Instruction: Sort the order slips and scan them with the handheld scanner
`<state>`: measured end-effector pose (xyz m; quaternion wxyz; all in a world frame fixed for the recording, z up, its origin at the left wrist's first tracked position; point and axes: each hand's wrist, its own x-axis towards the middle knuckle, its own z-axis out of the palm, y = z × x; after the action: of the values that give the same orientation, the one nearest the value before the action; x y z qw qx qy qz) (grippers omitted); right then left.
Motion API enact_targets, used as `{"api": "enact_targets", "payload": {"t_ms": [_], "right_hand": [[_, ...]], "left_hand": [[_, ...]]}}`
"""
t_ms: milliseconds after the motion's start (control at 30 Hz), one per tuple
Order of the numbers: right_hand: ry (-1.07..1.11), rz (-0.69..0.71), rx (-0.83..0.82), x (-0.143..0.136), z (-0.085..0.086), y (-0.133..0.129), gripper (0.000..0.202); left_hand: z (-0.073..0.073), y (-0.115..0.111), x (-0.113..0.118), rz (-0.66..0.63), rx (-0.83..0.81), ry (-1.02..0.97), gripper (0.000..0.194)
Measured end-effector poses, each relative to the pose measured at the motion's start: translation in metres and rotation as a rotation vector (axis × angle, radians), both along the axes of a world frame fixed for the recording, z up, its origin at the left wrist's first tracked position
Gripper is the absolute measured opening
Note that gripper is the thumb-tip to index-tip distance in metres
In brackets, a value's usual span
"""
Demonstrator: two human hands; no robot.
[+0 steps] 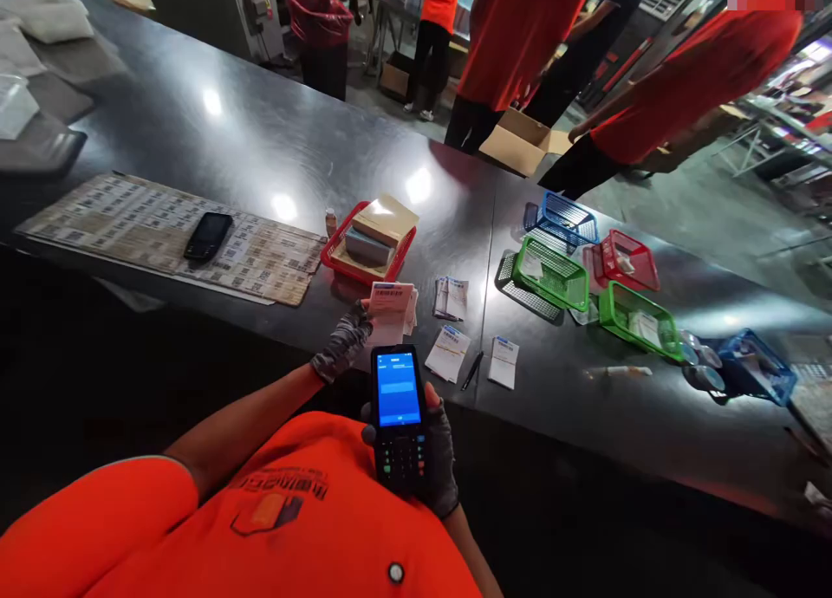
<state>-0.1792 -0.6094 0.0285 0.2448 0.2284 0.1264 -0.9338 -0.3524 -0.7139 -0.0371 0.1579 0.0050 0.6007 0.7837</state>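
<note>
My left hand [344, 342], in a grey fingerless glove, pinches a small stack of barcode slips [388, 308] by its left edge, over the metal table's near edge. Gripped upright in my gloved right hand [443, 464] is a black handheld barcode scanner [399, 399], its screen lit blue and its keypad facing me. The scanner's top is just below the slips. To the right lie a slip stack with a pen on it [453, 298], a banded slip stack [447, 353], a black pen [472, 370] and another slip stack [503, 362].
Beyond the slips stands a red basket [334, 264] holding boxes. A second handheld device [209, 236] lies on a barcode-covered board [130, 225] to the left. Green baskets [552, 273], a red basket [629, 260] and blue baskets stand right. People in red shirts [513, 35] are across the table.
</note>
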Motion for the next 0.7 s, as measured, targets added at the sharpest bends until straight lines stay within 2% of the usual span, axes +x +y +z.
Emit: {"api": "enact_targets", "payload": {"t_ms": [133,267,400,500,700], "right_hand": [[-0.01,-0.005,0.07,0.006,0.003,0.005,0.069],[-0.054,-0.033,0.209,0.008,0.009,0.016,0.069],[-0.107,-0.16,0.343,0.015,0.013,0.027,0.049],[-0.065,-0.183,0.388,0.022,0.013,0.034,0.042],[0.117,-0.106,0.448,0.031,0.01,0.046,0.063]], "left_hand": [[0.0,0.003,0.001,0.019,0.003,-0.031,0.03],[0.0,0.01,0.011,0.066,0.024,-0.077,0.031],[0.002,0.015,0.029,0.118,-0.013,-0.101,0.033],[0.007,0.014,0.042,0.165,-0.079,-0.099,0.031],[0.009,0.008,0.06,0.256,-0.14,-0.129,0.033]]}}
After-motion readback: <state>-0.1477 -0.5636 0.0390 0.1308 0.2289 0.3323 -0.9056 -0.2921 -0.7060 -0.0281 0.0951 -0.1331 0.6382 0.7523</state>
